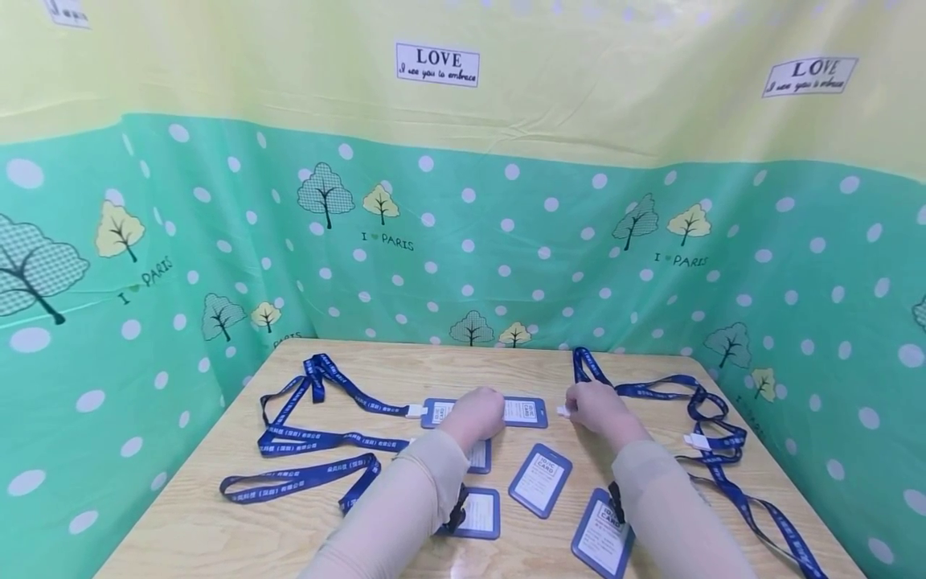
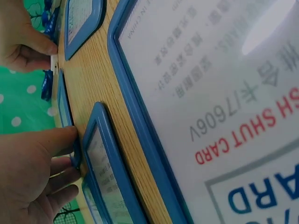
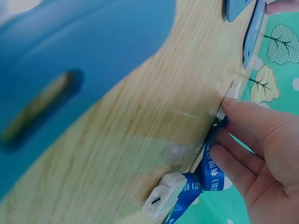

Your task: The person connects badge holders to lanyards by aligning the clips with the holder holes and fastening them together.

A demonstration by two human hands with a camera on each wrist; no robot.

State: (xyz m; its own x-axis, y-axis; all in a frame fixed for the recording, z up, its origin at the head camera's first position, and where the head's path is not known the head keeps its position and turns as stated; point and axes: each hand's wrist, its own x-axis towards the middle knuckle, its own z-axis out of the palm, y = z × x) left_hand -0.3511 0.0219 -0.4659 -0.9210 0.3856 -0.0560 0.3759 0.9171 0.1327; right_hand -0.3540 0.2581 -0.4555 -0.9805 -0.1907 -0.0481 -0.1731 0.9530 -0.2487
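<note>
At the back middle of the table my left hand (image 1: 475,414) holds the near end of a blue-framed ID card holder (image 1: 526,412), whose slotted end points right. In the left wrist view the thumb (image 2: 63,137) lies on its edge. Another holder (image 1: 437,412) shows on that hand's left, joined to a blue lanyard (image 1: 362,398) by a white clip (image 1: 415,411). To the right, my right hand (image 1: 600,410) pinches the white clip (image 3: 229,99) of another blue lanyard (image 1: 589,366). A gap separates this clip from the slotted end.
Nearer me lie several more holders, including a tilted one (image 1: 541,480) and one (image 1: 603,531) partly under the right forearm. Blue lanyards spread over the left (image 1: 300,480) and right (image 1: 767,515) of the wooden table (image 1: 195,531). A green and yellow curtain (image 1: 506,209) surrounds it.
</note>
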